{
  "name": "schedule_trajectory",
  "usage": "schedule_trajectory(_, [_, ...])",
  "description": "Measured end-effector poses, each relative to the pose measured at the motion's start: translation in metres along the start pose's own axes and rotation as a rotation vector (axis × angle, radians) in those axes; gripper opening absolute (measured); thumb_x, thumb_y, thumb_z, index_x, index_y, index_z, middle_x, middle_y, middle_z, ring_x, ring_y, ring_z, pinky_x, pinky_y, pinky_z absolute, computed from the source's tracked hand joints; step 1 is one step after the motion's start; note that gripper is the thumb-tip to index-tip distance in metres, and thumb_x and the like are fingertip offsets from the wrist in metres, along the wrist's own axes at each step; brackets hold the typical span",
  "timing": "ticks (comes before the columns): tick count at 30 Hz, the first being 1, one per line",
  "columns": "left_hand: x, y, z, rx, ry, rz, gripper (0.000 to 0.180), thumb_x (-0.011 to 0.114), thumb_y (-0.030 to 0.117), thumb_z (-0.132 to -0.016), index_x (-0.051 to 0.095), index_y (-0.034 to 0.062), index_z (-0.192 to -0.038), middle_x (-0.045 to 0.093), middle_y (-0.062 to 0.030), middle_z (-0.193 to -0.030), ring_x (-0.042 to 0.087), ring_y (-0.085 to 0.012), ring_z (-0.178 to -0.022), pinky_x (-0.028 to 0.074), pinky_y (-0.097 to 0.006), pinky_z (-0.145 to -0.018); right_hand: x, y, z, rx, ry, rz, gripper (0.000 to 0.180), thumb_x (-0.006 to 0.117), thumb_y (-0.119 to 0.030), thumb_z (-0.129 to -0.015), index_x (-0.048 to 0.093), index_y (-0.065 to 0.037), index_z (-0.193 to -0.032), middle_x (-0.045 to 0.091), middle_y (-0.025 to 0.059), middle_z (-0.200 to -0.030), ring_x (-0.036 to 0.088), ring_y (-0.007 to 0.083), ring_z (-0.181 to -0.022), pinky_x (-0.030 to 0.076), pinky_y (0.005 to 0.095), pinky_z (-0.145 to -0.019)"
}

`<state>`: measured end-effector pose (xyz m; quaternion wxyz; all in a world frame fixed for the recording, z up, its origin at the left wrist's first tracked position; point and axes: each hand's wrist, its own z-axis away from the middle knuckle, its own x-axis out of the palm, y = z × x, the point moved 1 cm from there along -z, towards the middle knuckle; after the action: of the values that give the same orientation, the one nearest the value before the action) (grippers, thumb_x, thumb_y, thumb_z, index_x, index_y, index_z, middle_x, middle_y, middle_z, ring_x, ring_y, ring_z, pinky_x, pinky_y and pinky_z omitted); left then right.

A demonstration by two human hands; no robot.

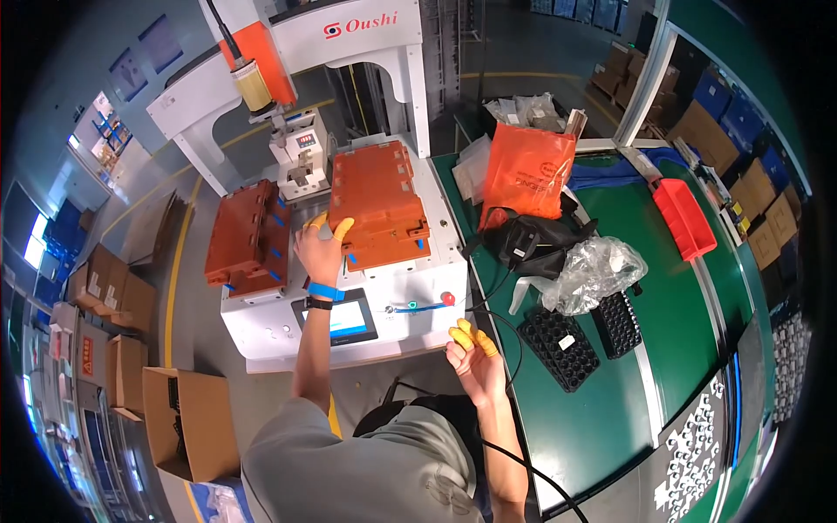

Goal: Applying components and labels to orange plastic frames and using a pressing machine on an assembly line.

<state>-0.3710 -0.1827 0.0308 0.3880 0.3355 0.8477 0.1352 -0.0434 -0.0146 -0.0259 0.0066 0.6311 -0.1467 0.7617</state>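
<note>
My left hand (321,253), yellow covers on its fingertips, reaches over a white bench machine (253,327). Its thumb and forefinger are spread at the left edge of an orange fixture plate (375,205), and the thumb overlaps the plate. A second orange fixture plate (248,235) with blue clips lies left of that hand. My right hand (476,362), with similar yellow fingertip covers, is raised between the machine and the green table. Its fingers are curled together; what they hold, if anything, is too small to make out.
A yellow screwdriver head (253,87) hangs above the fixtures. On the green table (558,444) are black trays (562,349), clear plastic bags (602,272), a black bag (532,244), an orange bag (527,170) and a red bin (683,218). A black cable (540,475) crosses my right forearm.
</note>
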Motion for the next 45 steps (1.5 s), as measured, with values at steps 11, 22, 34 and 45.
schedule_trajectory(11, [0.034, -0.032, 0.046, -0.475, -0.164, 0.486, 0.076, 0.086, 0.046, -0.077, 0.061, -0.0061, -0.125, 0.068, -0.0223, -0.111, 0.064, -0.0347, -0.107, 0.049, -0.043, -0.093, -0.039, 0.046, -0.108, -0.313, -0.046, 2.009, 0.049, 0.060, -0.018, -0.096, 0.052, 0.003, -0.139, 0.052, 0.0223, -0.145, 0.046, 0.0353, -0.140, 0.038, 0.0467, -0.115])
schedule_trajectory(22, [0.027, -0.075, 0.166, -0.575, -0.057, 0.528, 0.072, 0.071, 0.009, -0.093, 0.031, -0.0039, -0.151, 0.050, -0.0105, -0.130, 0.049, -0.0234, -0.119, 0.038, -0.036, -0.108, -0.112, 0.098, -0.097, -0.455, -0.320, 2.384, 0.091, 0.074, -0.019, -0.083, 0.024, 0.011, -0.152, 0.026, 0.0318, -0.158, 0.019, 0.0462, -0.151, 0.026, 0.0536, -0.120])
schedule_trajectory(34, [-0.038, -0.175, 0.055, -0.610, 0.677, 0.731, 0.024, 0.047, 0.014, -0.106, 0.050, -0.0043, -0.121, 0.057, -0.0118, -0.110, 0.054, -0.0196, -0.098, 0.045, -0.030, -0.090, -0.104, 0.114, -0.103, -0.610, -0.242, 2.324, 0.080, 0.066, -0.039, -0.093, 0.039, 0.016, -0.144, 0.038, 0.0302, -0.153, 0.035, 0.0461, -0.143, 0.033, 0.0506, -0.116])
schedule_trajectory(45, [-0.070, -0.222, -0.003, -0.900, 0.362, 0.434, 0.089, 0.054, 0.070, -0.093, 0.064, -0.0147, -0.115, 0.068, -0.0259, -0.110, 0.062, -0.0358, -0.101, 0.047, -0.041, -0.093, -0.042, 0.055, -0.069, -0.629, -0.223, 2.218, 0.064, 0.062, -0.028, -0.098, 0.042, 0.013, -0.143, 0.042, 0.0297, -0.151, 0.035, 0.0446, -0.144, 0.028, 0.0488, -0.120])
